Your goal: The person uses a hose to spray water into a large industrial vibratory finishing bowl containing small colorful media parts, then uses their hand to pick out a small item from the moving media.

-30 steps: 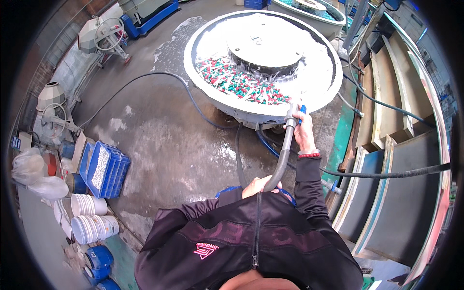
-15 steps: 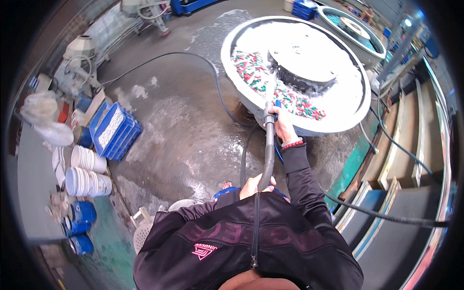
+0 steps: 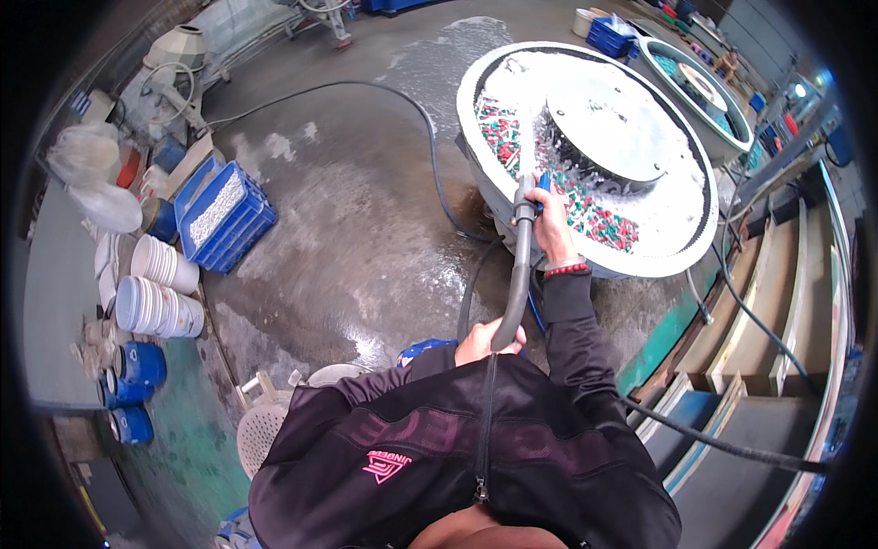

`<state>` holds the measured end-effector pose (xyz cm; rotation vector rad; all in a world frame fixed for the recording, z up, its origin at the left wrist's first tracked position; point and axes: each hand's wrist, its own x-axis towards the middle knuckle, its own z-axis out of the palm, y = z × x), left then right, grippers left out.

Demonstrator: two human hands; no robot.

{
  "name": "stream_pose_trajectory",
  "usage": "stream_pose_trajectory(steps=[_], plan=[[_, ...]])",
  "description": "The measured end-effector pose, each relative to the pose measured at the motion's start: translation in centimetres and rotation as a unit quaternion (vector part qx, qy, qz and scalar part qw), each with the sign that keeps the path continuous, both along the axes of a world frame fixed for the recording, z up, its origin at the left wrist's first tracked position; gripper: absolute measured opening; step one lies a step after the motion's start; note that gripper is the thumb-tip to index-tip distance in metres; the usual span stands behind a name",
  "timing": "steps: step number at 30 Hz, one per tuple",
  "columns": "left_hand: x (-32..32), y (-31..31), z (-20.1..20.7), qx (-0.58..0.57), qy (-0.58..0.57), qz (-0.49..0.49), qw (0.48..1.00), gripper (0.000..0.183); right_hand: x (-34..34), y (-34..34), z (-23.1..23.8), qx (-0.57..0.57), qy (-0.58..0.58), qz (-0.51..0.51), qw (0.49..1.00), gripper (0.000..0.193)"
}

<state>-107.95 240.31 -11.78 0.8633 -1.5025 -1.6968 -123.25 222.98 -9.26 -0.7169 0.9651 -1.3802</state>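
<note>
A grey pipe (image 3: 522, 252) with a valve on it slants up from my body toward a large round tub (image 3: 474, 114). My right hand (image 3: 553, 231) is closed around the pipe by the valve, next to its blue handle (image 3: 544, 182). Close to my jacket, my left hand (image 3: 483, 343) wraps the pipe's lower, bent part. From the far end a white water jet (image 3: 527, 137) shoots into the tub. White foam (image 3: 672, 215) and many small red, green and white pieces (image 3: 585, 206) lie around the raised, pale round centre (image 3: 608, 133).
A dark hose (image 3: 430, 137) loops across the wet floor. At left stand a blue crate (image 3: 229, 224) of white pieces, stacked white buckets (image 3: 160, 302) and blue drums (image 3: 142, 366). Wooden-edged troughs (image 3: 759, 293) line the right. Behind, a second round tub (image 3: 736, 137) holds teal pieces.
The view has shifted, so the tub sits farther right and slightly lower. The jet now strikes farther left and toward the tub's far side. Both hands keep their hold on the pipe.
</note>
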Motion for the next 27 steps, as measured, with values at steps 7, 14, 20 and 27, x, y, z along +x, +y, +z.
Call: stream_pose_trajectory(steps=[7,14,20,27], plan=[[0.8,-3.3,-0.3,-0.019,-0.036,-0.101,0.994,0.021,-5.0,1.2,-5.8,0.099,-0.084,-0.086,0.988,0.046],[-0.3,-3.1,-0.9,0.013,-0.049,-0.253,0.966,0.027,-9.3,7.5,-8.1,0.073,-0.105,-0.217,0.968,0.039],[-1.9,-0.5,-0.4,0.071,-0.013,-0.335,0.939,0.021,-10.0,11.8,-3.7,0.028,-0.052,-0.254,0.965,0.048],[-8.0,4.4,0.1,0.119,-0.037,-0.291,0.949,0.017,-15.8,15.1,-3.2,0.000,-0.066,-0.250,0.966,0.051]])
